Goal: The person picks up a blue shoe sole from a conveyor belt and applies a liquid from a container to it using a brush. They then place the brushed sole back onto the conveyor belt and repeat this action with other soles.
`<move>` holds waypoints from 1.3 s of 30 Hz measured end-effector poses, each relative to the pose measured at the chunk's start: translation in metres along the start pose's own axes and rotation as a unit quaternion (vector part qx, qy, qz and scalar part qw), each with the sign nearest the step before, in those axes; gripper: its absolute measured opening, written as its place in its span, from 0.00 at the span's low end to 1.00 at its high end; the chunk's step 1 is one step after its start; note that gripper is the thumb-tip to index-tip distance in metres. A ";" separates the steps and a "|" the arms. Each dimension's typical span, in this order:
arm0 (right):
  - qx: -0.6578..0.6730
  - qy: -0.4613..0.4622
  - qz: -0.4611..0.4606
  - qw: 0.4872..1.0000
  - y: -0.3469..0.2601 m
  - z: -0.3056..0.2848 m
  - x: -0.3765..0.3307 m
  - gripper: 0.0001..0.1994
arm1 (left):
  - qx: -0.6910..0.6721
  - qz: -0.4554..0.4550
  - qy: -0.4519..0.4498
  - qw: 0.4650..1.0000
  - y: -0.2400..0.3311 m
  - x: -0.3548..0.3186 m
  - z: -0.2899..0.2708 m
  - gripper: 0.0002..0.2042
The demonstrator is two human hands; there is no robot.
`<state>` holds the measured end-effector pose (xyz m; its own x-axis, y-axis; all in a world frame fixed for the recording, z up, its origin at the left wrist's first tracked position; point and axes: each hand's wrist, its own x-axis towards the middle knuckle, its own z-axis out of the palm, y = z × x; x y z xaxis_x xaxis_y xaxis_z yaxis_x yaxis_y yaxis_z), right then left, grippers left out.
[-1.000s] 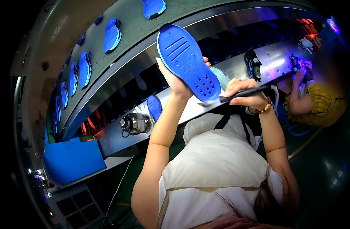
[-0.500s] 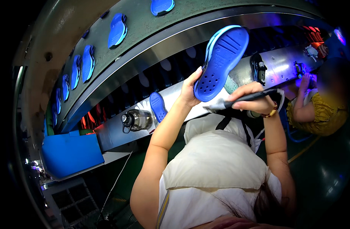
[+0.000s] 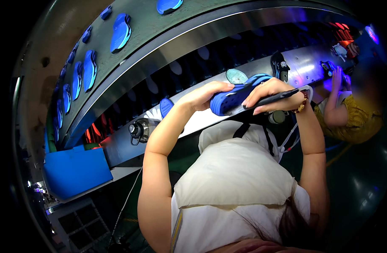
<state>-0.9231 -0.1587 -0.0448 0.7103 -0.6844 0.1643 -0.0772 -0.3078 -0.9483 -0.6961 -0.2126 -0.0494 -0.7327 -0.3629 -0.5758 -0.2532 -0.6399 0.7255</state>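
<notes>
My left hand (image 3: 205,96) is closed on a blue shoe sole (image 3: 224,100), the thumb along its upper edge. The sole is tilted, so its holed end shows and its far end lies partly behind my right hand (image 3: 274,93). That hand is wrapped round the black handle of a brush (image 3: 274,98), from whose back end a white tube (image 3: 306,88) loops down. The pale bristle end is at the sole's lower edge and seems to touch it. Under my left forearm, another blue sole (image 3: 165,107) lies on the metal bench (image 3: 121,147).
Beyond the bench, a curved green conveyor (image 3: 153,33) carries several blue soles. On the bench stand a dark-lidded bottle (image 3: 139,130), a round pale-green dish (image 3: 236,76) and a black shoe-shaped item (image 3: 278,66). A blue box (image 3: 77,173) is at left. A person in yellow (image 3: 354,116) works at right.
The held sole has come down and been tipped from upright to nearly flat. My right hand and brush have moved over its near side. The conveyor soles have shifted left.
</notes>
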 end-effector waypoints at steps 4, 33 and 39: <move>-0.031 -0.051 0.008 0.998 -0.006 -0.011 -0.007 0.09 | -0.068 -0.012 0.058 0.996 -0.013 0.001 -0.005 0.27; 0.044 0.356 0.070 0.931 0.027 0.035 -0.006 0.05 | -0.397 0.250 -0.018 0.883 -0.058 0.061 0.015 0.45; -0.214 0.143 -0.081 0.963 -0.007 0.059 -0.017 0.05 | -0.396 0.301 0.037 0.867 -0.050 0.052 0.003 0.45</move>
<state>-0.8937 -0.1061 -0.0566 0.5206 -0.7399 0.4262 -0.3058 -0.6276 -0.7160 -0.7230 -0.1972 -0.1147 -0.5317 -0.8160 -0.2269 0.6947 -0.5734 0.4342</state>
